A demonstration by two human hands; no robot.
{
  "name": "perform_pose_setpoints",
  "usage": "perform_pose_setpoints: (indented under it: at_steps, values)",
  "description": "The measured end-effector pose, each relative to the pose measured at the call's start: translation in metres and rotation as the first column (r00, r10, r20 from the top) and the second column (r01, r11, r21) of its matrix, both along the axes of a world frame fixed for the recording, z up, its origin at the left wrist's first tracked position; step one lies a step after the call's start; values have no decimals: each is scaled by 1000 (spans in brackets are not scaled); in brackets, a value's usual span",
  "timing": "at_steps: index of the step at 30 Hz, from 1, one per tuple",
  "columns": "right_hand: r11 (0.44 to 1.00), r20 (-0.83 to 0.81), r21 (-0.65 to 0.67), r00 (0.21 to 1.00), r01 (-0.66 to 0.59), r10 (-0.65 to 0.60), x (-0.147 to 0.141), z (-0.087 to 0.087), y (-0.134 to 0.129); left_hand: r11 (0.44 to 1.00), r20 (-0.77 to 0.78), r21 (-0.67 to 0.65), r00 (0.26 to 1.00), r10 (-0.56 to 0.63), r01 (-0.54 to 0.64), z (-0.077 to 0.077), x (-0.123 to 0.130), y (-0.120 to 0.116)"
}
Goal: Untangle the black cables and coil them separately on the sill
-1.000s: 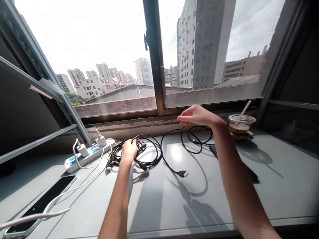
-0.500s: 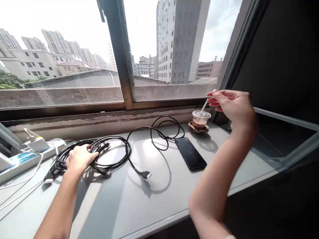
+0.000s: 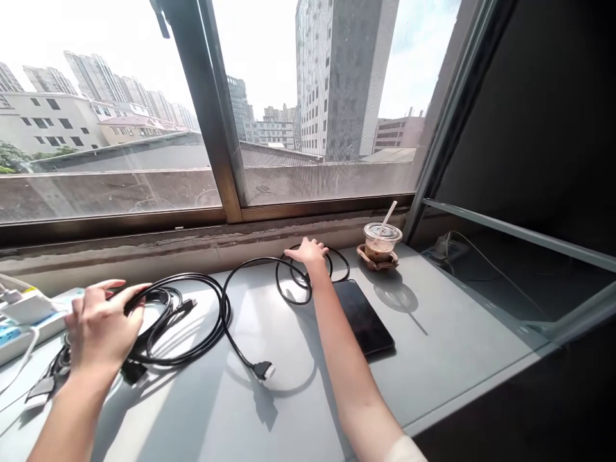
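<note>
My left hand (image 3: 103,327) is closed around part of a coiled black HDMI cable (image 3: 219,333), thumb on the right side and fingers on the left. More black cable and a plug lie beneath and left of this hand. One flat metal-tipped plug (image 3: 262,370) rests at the front of a loose loop. Farther back, my right hand (image 3: 310,251) reaches over the thinner cable loops (image 3: 294,301) with its fingers spread. Its forearm passes beside a black phone (image 3: 368,324) and covers part of it.
A lidded plastic cup (image 3: 382,240) with a straw stands in a brown holder (image 3: 378,261) at the back right. On the left is a white power strip (image 3: 43,333) with a charger and white cords. A window (image 3: 308,186) runs behind the grey table (image 3: 457,359).
My right hand has come down from near the cup's straw to the cable loops at the back. The left hand has moved left and nearer, with the coil drawn along and raised a little.
</note>
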State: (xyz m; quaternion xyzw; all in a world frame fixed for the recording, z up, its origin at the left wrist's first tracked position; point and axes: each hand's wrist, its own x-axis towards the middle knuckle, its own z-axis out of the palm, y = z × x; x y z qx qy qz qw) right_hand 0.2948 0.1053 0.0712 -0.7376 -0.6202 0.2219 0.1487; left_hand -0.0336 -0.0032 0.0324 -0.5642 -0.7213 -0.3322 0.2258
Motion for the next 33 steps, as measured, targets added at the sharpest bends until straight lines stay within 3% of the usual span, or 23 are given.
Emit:
perform_pose_setpoints:
  at_steps: [3,5,7,10,12,15,19,22,26,29,33]
  values:
    - [980,-45,-180,996,-85,78,-2,-6,6,998,-153,45,988,-27,34,1,10,-3]
    - [960,-79,-245,990,-136,120,-3,-6,7,997,-154,16,986,-66,70,4,19,-5]
    - [936,-133,-295,978,-191,158,-3,-3,4,983,-100,19,979,-178,181,7,29,-9]
    - [865,-278,-384,934,-322,224,-1,4,-7,947,52,103,949,-310,303,14,40,-13]
    - [787,-409,-424,870,-448,275,-1,11,-16,962,224,75,935,-273,263,19,45,-15]
    - [672,-547,-411,756,-616,359,-5,26,-32,967,485,-93,859,-165,238,24,45,-15]
    - [603,-530,-285,647,-745,548,-15,47,-57,963,650,-63,743,-160,263,24,42,-14]
    - [603,-398,-244,646,-759,652,-20,61,-77,963,676,-61,721,-152,261,22,44,-15]
    - [680,-339,-116,673,-724,658,-32,74,-110,960,677,-131,730,-94,246,21,51,-18]
    - [697,-220,-155,712,-700,667,-50,79,-139,938,613,-245,789,-45,244,15,53,-18]
    - [727,122,-108,717,-678,687,-86,78,-180,917,468,-372,882,51,144,-1,53,-18]
